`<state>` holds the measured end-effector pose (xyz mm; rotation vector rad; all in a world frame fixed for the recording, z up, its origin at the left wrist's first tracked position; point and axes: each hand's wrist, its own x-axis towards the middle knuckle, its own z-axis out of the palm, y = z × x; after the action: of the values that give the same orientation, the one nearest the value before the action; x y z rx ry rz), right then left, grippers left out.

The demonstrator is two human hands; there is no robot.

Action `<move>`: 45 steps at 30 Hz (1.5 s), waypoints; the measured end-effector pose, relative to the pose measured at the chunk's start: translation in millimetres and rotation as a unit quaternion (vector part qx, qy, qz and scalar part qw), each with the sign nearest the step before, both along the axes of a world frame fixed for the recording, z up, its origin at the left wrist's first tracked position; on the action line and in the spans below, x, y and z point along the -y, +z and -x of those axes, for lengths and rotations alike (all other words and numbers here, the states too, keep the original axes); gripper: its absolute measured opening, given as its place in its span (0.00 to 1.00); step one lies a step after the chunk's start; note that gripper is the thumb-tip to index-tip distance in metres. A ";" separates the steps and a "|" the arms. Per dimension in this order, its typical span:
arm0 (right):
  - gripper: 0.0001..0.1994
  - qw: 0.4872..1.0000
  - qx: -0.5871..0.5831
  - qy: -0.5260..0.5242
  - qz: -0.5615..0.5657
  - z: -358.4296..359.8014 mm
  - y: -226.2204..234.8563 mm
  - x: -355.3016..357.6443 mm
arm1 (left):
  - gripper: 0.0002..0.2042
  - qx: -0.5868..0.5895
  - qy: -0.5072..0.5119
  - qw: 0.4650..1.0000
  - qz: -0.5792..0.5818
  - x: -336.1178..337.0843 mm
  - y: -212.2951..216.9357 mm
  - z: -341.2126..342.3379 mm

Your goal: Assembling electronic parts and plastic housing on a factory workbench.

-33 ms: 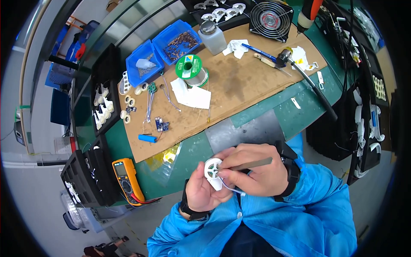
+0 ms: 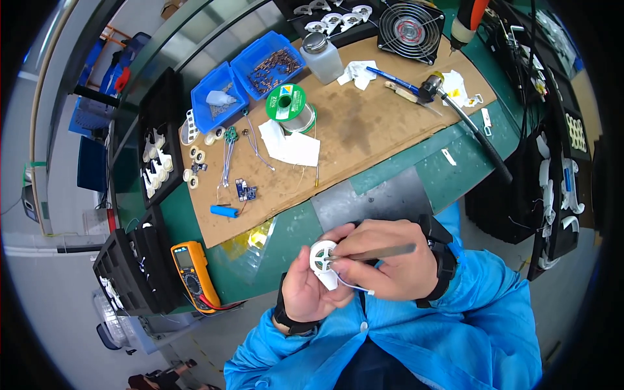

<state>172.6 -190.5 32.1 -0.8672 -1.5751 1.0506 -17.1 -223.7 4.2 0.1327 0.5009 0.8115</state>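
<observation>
My left hand (image 2: 304, 294) holds a small round white part (image 2: 321, 255) close to my chest, over the near edge of the green bench (image 2: 455, 175). Thin white and blue wires hang from the part. My right hand (image 2: 390, 266) grips metal tweezers (image 2: 380, 251), and their tip touches the middle of the white part. Both wrists carry black bands, and my sleeves are blue.
A cardboard sheet (image 2: 364, 130) covers the bench and bears a green solder spool (image 2: 286, 104), white paper, small circuit boards and a blue cylinder (image 2: 224, 211). Behind it are two blue bins (image 2: 250, 75), a bottle and a fan (image 2: 409, 23). An orange multimeter (image 2: 190, 270) and black trays lie at the left.
</observation>
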 end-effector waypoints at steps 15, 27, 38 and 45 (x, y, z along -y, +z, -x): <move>0.09 0.998 -0.008 0.001 -0.056 -4.6 -3.8 1.5 | 0.27 -0.022 0.031 0.998 -0.046 -0.2 -3.1 0.8; 0.09 0.995 0.010 -0.010 -0.094 -3.6 -5.5 -0.2 | 0.28 -0.034 0.011 0.997 -0.065 -1.8 -2.4 0.7; 0.07 0.997 0.044 0.020 -0.062 -8.9 -7.1 -6.7 | 0.28 -0.022 0.004 0.999 -0.035 -0.4 -5.1 -1.1; 0.06 0.999 0.005 0.034 -0.029 -9.6 -10.7 -11.2 | 0.30 0.055 -0.038 0.997 -0.044 -1.6 -19.3 9.0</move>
<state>182.2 -179.3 21.4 -0.7841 -1.6455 1.0453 -26.0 -222.1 -15.1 0.1864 0.3551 0.7619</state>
